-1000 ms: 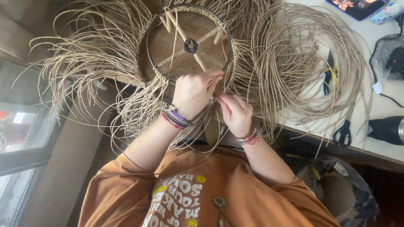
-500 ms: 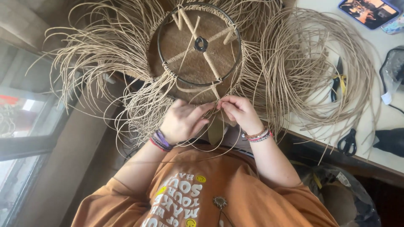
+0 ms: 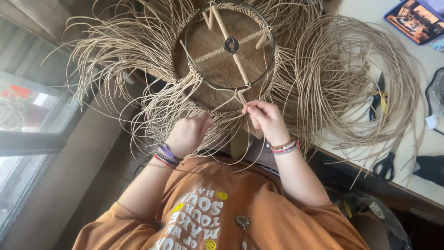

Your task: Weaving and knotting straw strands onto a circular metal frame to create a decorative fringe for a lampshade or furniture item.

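Both hands have been drawn lower and further apart since half a second ago, and the round frame is now seen higher in the picture. The left hand (image 3: 188, 134), at centre left, is closed into a loose fist around a bundle of pale cane strands (image 3: 152, 106) just below the frame's rim. The right hand (image 3: 266, 118), just right of centre, is pinched shut on a single strand, thumb and fingertips pressed together against the lower edge of the woven lampshade frame (image 3: 226, 51). That frame is held at upper centre; its black wire ring, wrapped spokes and dark central hub are seen, with loose strands fanning out on all sides. Coiled cane (image 3: 356, 78) is spread over the white counter (image 3: 416, 139) at the right. Near it, yellow-handled pliers (image 3: 379, 98) and black scissors (image 3: 385, 166) are laid. Beaded bracelets are worn on both wrists, and an orange shirt fills the lower frame.
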